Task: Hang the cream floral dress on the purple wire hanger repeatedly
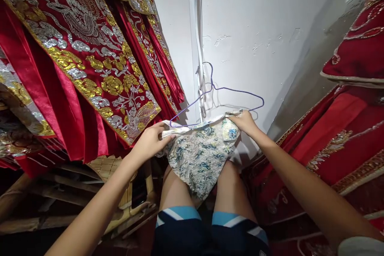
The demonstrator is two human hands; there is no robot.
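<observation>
A light garment with a blue-green swirl pattern hangs spread between both hands, above the person's thighs. My left hand pinches its upper left corner, thumb on the front. At the upper right corner, my right hand grips the white edge. A purple wire hanger stands behind the garment's top edge, its hook upward near the wall; its lower bar is partly hidden by the cloth. The hanger's left end lies close to my left hand, and its right end sticks out above my right hand.
Red embroidered cloths with gold and silver sequins hang at the left. More red embroidered fabric is at the right. A white wall with a strap stands ahead. Bamboo furniture and a dark phone-like object are lower left.
</observation>
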